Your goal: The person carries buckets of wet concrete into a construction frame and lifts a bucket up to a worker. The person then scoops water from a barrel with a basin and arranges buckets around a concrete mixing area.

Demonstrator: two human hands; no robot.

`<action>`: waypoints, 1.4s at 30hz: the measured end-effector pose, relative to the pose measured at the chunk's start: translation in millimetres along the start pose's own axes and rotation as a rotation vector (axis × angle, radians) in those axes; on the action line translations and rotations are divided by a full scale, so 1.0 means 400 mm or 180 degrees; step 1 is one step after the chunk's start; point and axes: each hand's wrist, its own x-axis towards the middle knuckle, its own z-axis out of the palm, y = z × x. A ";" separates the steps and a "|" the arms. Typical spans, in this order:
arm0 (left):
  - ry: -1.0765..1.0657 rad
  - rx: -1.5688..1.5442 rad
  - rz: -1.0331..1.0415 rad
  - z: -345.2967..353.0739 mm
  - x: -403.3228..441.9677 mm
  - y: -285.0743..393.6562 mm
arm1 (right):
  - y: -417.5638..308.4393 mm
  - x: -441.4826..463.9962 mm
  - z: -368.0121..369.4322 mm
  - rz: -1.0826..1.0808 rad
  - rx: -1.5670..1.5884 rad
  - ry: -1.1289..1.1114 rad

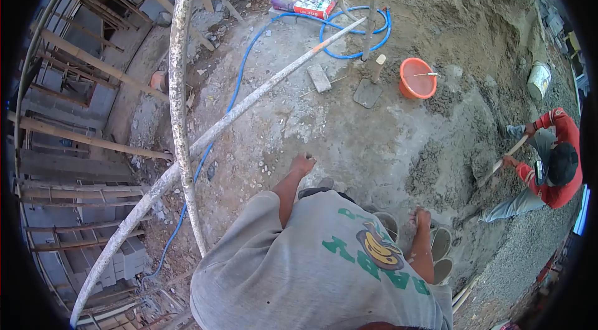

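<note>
My left hand hangs over the bare ground in front of my body, its fingers loosely bent and apart, with nothing in it. Low on the right, my right hand is above and between the buckets, fingers half curled; I see nothing held in it. One bucket shows partly behind my shirt. Two more, a grey bucket and a lower bucket, stand beside my right forearm, which partly covers them.
A co-worker in red works a long-handled shovel in wet mortar. Ahead are an orange basin, a square-bladed tool, a block, a cement bag and a blue hose. Spattered poles cross on the left.
</note>
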 end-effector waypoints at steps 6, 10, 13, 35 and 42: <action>0.0127 -0.0184 -0.0647 -0.007 -0.003 -0.230 | 0.024 -0.033 0.099 0.0256 0.0049 -0.0262; 0.0625 -0.0697 -0.1051 -0.104 -0.156 -0.210 | 0.058 -0.053 0.133 0.0506 -0.0775 -0.0781; 0.1044 -0.1534 -0.1135 -0.082 -0.237 -0.275 | 0.042 0.086 0.097 0.0289 -0.2007 -0.1159; 0.2693 -0.4535 -0.5365 0.867 -1.208 -0.569 | -0.027 -0.585 1.060 -0.2668 -0.5099 -0.2915; 0.4080 -0.5207 -0.5460 1.176 -1.456 -0.875 | 0.665 -0.996 1.084 -0.4456 -0.6995 -0.3832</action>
